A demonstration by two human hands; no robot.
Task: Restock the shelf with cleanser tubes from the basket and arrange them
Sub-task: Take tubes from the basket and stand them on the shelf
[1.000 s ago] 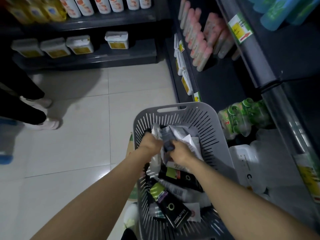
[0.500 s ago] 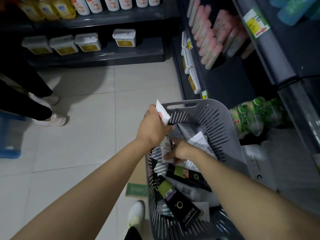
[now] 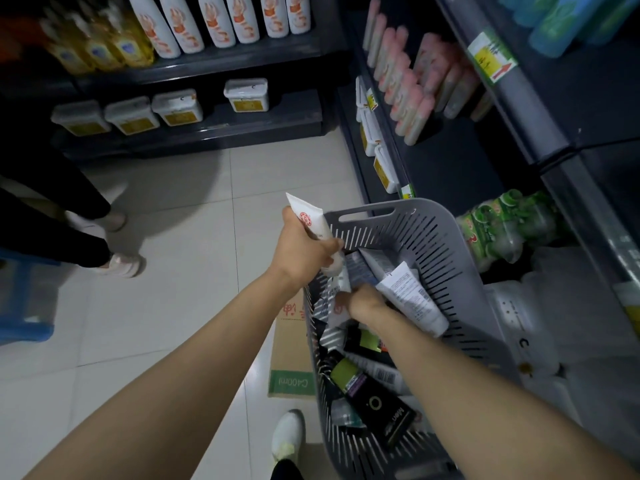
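Pale tiled floor [image 3: 173, 220], with a flattened cardboard box [image 3: 289, 355] lying on it just beside the grey slotted basket [image 3: 460, 271], whose base is hidden. A blue stool [image 3: 24, 306] stands at the left edge. Rear shelf [image 3: 221, 65]: yellow bottles [image 3: 100, 46] and white orange-printed bottles [image 3: 214, 22] on the upper board, four white yellow-labelled tubs [image 3: 176, 107] on the lower. Right shelf [image 3: 450, 161]: pink tubes [image 3: 408, 88] stacked leaning, teal bottles [image 3: 561, 22] a tier above, a wrapped pack of green bottles [image 3: 498, 226] at the bottom.
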